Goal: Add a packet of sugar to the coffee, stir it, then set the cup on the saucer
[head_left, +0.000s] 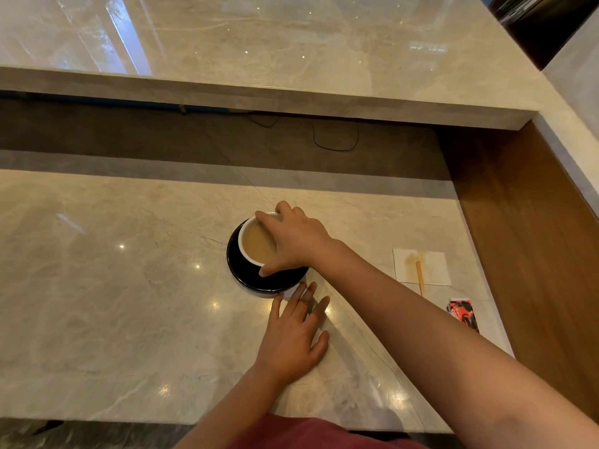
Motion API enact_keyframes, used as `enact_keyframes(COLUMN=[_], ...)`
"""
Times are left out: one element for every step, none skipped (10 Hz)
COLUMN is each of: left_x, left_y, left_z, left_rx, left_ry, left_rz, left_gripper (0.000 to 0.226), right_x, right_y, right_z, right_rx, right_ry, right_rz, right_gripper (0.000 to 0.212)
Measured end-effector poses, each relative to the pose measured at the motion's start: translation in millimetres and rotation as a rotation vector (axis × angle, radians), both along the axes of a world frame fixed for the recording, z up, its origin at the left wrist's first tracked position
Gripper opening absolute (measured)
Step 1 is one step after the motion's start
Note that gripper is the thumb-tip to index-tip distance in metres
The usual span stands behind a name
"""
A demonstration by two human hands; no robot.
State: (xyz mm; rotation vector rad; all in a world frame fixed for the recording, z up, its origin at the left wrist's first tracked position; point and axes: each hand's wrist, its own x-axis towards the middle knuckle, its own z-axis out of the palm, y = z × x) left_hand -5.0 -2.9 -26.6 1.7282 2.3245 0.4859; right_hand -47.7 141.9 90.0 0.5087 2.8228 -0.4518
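A white cup (248, 233) of light brown coffee sits on a black saucer (236, 270) in the middle of the marble counter. My right hand (295, 241) reaches in from the right and grips the cup from above, fingers around its rim. My left hand (295, 332) lies flat on the counter just in front of the saucer, its fingertips close to the saucer's edge, holding nothing. A wooden stir stick (420, 277) rests on a stained white napkin (431, 264) to the right. A torn red and white sugar packet (463, 313) lies nearer the right edge.
A raised marble ledge (259, 98) runs across behind the counter, with a dark recess and a thin black cable (337, 144) under it. A wooden side panel (531, 254) walls off the right. The counter's front edge (129, 419) is near my body.
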Motion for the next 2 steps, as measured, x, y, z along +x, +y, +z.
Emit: enact_keyframes(left_x=[0, 0], left_y=[1, 1], left_z=[1, 2], left_rx=[0.011, -0.002], left_ry=[0.01, -0.016], left_rz=[-0.004, 0.014], left_gripper=[0.054, 0.054], right_x=[4, 23], right_y=[1, 8], right_z=[4, 5], right_rx=[-0.024, -0.039], right_ry=[0.029, 0.049], right_rz=[-0.009, -0.057], right_gripper=[0.104, 0.098])
